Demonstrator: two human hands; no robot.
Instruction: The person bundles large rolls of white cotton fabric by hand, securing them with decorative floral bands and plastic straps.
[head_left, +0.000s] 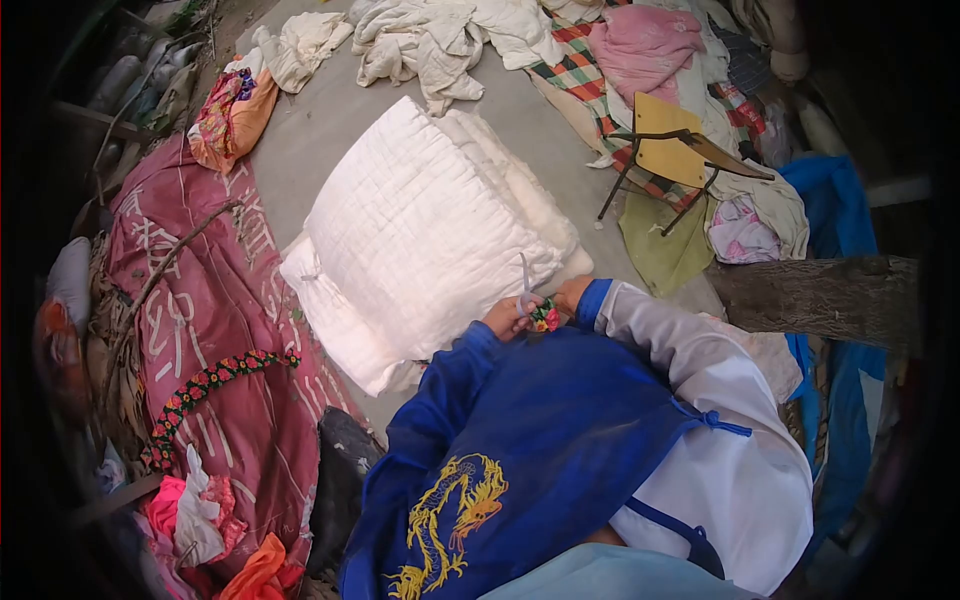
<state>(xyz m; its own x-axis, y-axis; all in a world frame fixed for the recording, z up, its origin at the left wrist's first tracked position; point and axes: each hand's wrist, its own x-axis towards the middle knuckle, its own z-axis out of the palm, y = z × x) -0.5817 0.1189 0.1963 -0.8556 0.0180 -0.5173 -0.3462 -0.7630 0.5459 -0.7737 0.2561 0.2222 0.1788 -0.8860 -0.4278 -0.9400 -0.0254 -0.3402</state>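
The grey ground [300, 140] spreads across the upper middle of the frame, giving the work a flat base. Down the left side lies the maroon banner [225, 240], painted with white characters; it probably serves as a ground cover, keeping what rests on it off the dirt. The white quilt [405, 210] sits at the centre, folded into a thick stack, which makes its bulk compact and leaves its near edge just beside the hands. The blue-and-white jacket [560, 420] fills the lower middle, its loose sleeves reaching to the wrists. The chair [668, 150] stands at the upper right, apart from the quilt, seemingly out of the way of the arms. On the banner, at the lower left, a black floral band [215, 378] lies in a curve, laid out rather than bundled.

Right of centre, both hands meet close to the body, likely for finer control. The left hand [507, 318] has its fingers curled around a thin pale strip [523, 280] that sticks up. The right hand [573, 295] is beside it; whether its partly hidden fingers pinch anything, I cannot tell. The floral scrap [546, 318] shows between the two hands.
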